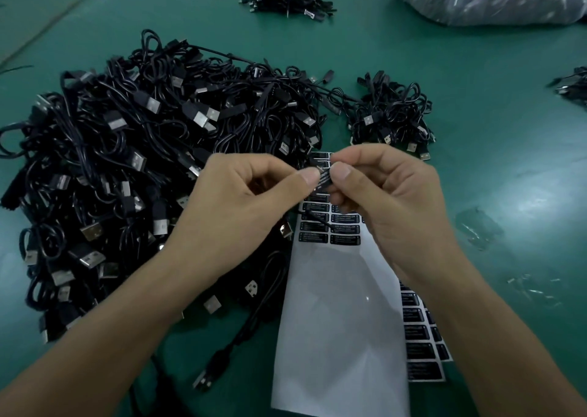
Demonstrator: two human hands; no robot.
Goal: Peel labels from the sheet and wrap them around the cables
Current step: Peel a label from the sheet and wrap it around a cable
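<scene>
Left hand (241, 200): we see its grip pinching a black label (322, 179).
Right hand (381, 200): grip pinches same label, perhaps round a cable (314, 219).
Sheet (340, 321): on surface (476, 98) beside cable pile (143, 162).

Black cables (133, 149), black labels (344, 240) w/ white text, white sheet (340, 321), green table (476, 98).
</scene>
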